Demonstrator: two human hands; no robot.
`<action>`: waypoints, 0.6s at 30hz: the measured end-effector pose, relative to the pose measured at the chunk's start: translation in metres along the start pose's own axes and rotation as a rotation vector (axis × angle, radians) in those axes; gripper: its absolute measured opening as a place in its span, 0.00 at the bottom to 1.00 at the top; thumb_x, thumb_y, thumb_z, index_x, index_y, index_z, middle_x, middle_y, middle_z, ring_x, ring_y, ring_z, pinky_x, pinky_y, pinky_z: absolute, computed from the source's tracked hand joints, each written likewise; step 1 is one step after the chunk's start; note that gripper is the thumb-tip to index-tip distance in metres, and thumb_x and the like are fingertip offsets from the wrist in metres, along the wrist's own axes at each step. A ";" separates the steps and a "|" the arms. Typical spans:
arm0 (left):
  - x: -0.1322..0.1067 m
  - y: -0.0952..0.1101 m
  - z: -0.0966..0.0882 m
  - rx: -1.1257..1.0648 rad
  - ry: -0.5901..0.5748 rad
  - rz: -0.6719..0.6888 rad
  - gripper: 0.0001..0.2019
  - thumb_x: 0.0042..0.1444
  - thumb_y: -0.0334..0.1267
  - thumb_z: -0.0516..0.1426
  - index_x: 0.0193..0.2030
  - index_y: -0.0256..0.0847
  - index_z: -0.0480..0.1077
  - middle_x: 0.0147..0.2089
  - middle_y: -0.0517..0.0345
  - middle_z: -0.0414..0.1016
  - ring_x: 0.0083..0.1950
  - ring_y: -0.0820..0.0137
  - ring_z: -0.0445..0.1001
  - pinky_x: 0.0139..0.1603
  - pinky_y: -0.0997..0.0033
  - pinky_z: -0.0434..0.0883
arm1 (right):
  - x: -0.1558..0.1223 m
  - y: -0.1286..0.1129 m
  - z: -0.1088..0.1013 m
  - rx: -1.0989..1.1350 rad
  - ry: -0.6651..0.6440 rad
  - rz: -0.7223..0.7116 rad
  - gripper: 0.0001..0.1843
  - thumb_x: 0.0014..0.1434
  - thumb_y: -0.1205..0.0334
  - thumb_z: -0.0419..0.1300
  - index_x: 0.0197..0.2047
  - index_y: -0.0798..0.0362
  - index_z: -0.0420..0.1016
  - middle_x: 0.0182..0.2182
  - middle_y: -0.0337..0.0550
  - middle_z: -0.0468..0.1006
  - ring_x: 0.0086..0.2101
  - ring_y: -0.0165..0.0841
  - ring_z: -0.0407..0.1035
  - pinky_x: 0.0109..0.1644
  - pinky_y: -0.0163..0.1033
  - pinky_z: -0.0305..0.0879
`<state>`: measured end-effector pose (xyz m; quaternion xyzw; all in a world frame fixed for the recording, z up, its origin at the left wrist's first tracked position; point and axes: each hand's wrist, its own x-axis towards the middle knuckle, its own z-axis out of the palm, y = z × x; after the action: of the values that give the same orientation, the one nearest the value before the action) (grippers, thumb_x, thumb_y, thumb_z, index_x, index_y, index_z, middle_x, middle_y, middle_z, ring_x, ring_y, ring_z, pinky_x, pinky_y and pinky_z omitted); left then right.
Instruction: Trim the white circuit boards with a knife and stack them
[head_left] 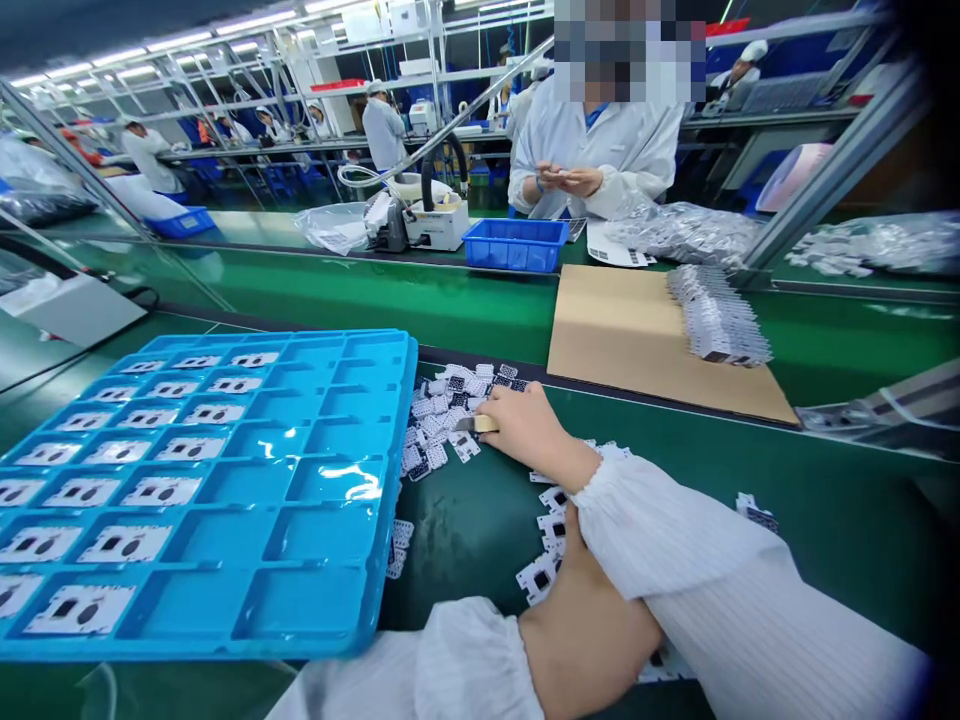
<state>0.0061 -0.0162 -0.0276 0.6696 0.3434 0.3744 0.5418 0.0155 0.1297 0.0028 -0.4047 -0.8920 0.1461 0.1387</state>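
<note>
My right hand (525, 425) reaches over a heap of small white and black perforated pieces (439, 410). Its fingers are closed on a small blade-like tool (477, 424), grey at the tip and pale yellow by the fingers. My left hand (592, 620) lies lower down, crossed under the right forearm. The right sleeve hides most of its fingers, so I cannot see what they hold. Beside its thumb is a row of white plates (551, 535) with dark squares. To the left, a blue compartment tray (300, 520) carries similar white plates (112, 540) in its left columns.
Behind the bench edge a cardboard sheet (607, 330) bears a stacked row of white plates (716, 315). A blue bin (516, 245) and a machine with a hose (435, 220) stand farther back. A co-worker (600, 150) in white sits opposite. A few pieces (756, 510) lie at right.
</note>
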 end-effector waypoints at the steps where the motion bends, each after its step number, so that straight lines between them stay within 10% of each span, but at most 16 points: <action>1: 0.001 0.002 0.000 0.102 -0.045 0.024 0.26 0.62 0.29 0.41 0.67 0.50 0.49 0.67 0.54 0.56 0.68 0.53 0.50 0.63 0.36 0.49 | -0.002 0.003 -0.004 0.012 0.013 0.001 0.02 0.50 0.65 0.62 0.28 0.54 0.76 0.31 0.43 0.74 0.33 0.35 0.68 0.43 0.46 0.54; 5: 0.007 0.007 -0.002 0.771 -0.130 0.109 0.23 0.62 0.27 0.40 0.63 0.31 0.54 0.65 0.36 0.56 0.68 0.44 0.46 0.60 0.27 0.43 | -0.042 0.023 -0.038 0.086 0.183 0.098 0.07 0.54 0.58 0.60 0.35 0.50 0.76 0.35 0.41 0.76 0.36 0.34 0.69 0.43 0.43 0.56; 8: 0.010 0.007 -0.003 0.885 -0.061 0.101 0.20 0.59 0.24 0.41 0.56 0.26 0.60 0.57 0.36 0.64 0.62 0.48 0.57 0.61 0.31 0.48 | -0.102 0.044 -0.061 0.118 0.431 0.255 0.11 0.58 0.55 0.55 0.38 0.52 0.74 0.34 0.45 0.76 0.30 0.33 0.68 0.33 0.40 0.59; 11: 0.010 0.009 -0.005 0.685 0.004 0.059 0.19 0.60 0.26 0.41 0.57 0.32 0.59 0.52 0.41 0.67 0.57 0.56 0.64 0.63 0.39 0.52 | -0.164 0.058 -0.063 0.290 0.866 0.430 0.10 0.55 0.56 0.60 0.39 0.49 0.74 0.27 0.42 0.72 0.22 0.30 0.60 0.25 0.38 0.55; 18: 0.019 0.026 -0.010 -0.590 0.070 -0.436 0.21 0.63 0.41 0.48 0.61 0.38 0.53 0.49 0.44 0.69 0.51 0.61 0.71 0.57 0.52 0.64 | -0.205 0.050 -0.044 0.142 0.696 0.263 0.09 0.56 0.66 0.58 0.42 0.48 0.71 0.23 0.37 0.68 0.29 0.34 0.67 0.31 0.40 0.61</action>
<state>0.0080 0.0001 0.0019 0.3826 0.3737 0.3558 0.7664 0.1954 0.0115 -0.0017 -0.5306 -0.7195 0.0780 0.4412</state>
